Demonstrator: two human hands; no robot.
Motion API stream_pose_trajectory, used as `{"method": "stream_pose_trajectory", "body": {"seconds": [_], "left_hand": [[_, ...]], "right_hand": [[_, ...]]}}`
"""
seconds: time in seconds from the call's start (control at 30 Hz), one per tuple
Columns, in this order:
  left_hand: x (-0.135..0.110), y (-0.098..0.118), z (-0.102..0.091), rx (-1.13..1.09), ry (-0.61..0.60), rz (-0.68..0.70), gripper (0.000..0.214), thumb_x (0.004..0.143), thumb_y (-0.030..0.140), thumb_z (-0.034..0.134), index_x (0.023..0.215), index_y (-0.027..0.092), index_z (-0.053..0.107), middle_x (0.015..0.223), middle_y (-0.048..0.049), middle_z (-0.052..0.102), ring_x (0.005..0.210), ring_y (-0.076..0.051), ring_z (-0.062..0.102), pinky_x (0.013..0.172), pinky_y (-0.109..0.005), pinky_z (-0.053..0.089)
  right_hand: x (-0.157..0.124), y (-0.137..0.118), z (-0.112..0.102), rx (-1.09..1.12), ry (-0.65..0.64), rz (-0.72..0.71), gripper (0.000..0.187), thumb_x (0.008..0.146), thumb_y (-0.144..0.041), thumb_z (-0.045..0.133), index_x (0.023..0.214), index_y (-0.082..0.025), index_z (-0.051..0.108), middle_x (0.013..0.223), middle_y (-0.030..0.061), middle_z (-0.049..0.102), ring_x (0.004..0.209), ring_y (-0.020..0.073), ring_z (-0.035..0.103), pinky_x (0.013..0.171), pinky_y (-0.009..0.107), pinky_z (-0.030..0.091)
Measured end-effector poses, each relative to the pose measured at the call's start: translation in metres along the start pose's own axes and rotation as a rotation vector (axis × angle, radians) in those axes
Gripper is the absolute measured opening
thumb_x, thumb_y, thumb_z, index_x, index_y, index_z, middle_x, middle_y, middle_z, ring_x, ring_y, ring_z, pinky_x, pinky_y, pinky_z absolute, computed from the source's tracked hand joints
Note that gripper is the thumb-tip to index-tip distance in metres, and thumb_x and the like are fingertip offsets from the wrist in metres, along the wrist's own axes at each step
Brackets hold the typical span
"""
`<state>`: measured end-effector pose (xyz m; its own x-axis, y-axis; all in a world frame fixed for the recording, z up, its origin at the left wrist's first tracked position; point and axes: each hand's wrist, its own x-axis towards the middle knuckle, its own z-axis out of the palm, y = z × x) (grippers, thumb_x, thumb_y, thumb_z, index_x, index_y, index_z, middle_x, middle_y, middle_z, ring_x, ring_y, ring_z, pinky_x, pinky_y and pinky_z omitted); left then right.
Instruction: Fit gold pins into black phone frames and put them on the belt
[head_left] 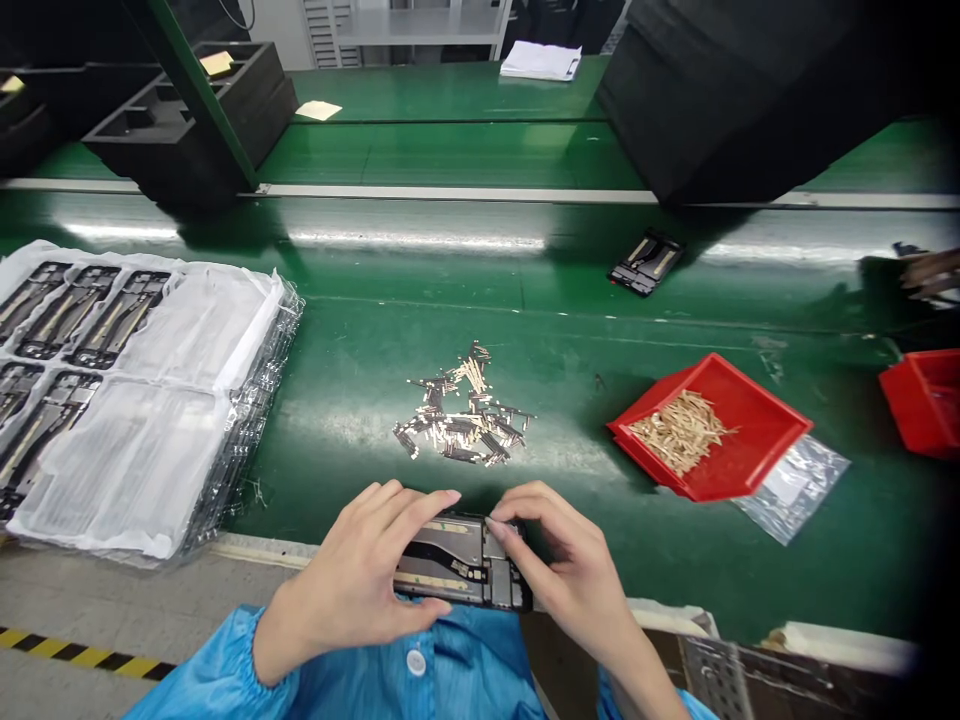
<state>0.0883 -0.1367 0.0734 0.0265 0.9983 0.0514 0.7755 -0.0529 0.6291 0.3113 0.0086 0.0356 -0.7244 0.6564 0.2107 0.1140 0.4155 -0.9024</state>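
At the bench's near edge I have a phone mid-frame [499, 580], dark-rimmed with grey metal plates, a black flex cable and pale gold strips. My left hand [367, 565] grips it from the left, thumb along the near edge and fingers over the far edge. Over its far right corner, my right hand [566, 555] has thumb and forefinger pinched together; whatever is between them is too small to make out. Just beyond the phone part lies a loose pile of small black and gold strips [469, 425].
On the left sits a stack of clear trays [247, 400] holding similar phone parts [120, 320]. To the right, a red bin [757, 430] of small gold pieces [682, 430] rests partly on a plastic bag [799, 490]. Farther back are another phone part [646, 262] and a large black box [720, 90].
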Motion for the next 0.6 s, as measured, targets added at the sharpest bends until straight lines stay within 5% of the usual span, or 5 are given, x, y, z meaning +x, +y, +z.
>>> {"method": "stream_pose_trajectory", "body": {"seconds": [0.17,0.37,0.6], "left_hand": [[0.003,-0.001,0.002,-0.044,0.064,0.036,0.068,0.097,0.052,0.078,0.151,0.024,0.049,0.128,-0.0103,0.075,0.105,-0.030,0.071,0.097,-0.048,0.056],[0.010,-0.006,0.021,-0.099,0.393,0.009,0.022,0.106,0.020,0.071,0.126,0.022,0.065,0.102,-0.0033,0.080,0.082,-0.019,0.067,0.076,-0.035,0.048],[0.012,-0.006,0.035,-0.140,0.615,0.001,0.021,0.097,0.007,0.075,0.105,0.025,0.067,0.094,0.0017,0.083,0.086,-0.019,0.065,0.084,-0.039,0.046]], "right_hand": [[0.007,-0.005,-0.003,-0.108,-0.012,-0.159,0.023,0.103,-0.004,0.064,0.113,-0.024,0.068,0.102,0.0059,0.071,0.091,0.0181,0.071,0.079,0.028,0.059],[0.008,-0.003,-0.001,-0.112,0.023,-0.257,0.025,0.101,0.001,0.060,0.110,-0.022,0.067,0.098,0.0072,0.072,0.088,0.0190,0.072,0.076,0.029,0.060],[0.005,-0.004,0.006,-0.104,0.081,-0.279,0.028,0.098,0.004,0.062,0.111,-0.020,0.067,0.096,0.0077,0.070,0.085,0.0197,0.070,0.074,0.032,0.059]]}}
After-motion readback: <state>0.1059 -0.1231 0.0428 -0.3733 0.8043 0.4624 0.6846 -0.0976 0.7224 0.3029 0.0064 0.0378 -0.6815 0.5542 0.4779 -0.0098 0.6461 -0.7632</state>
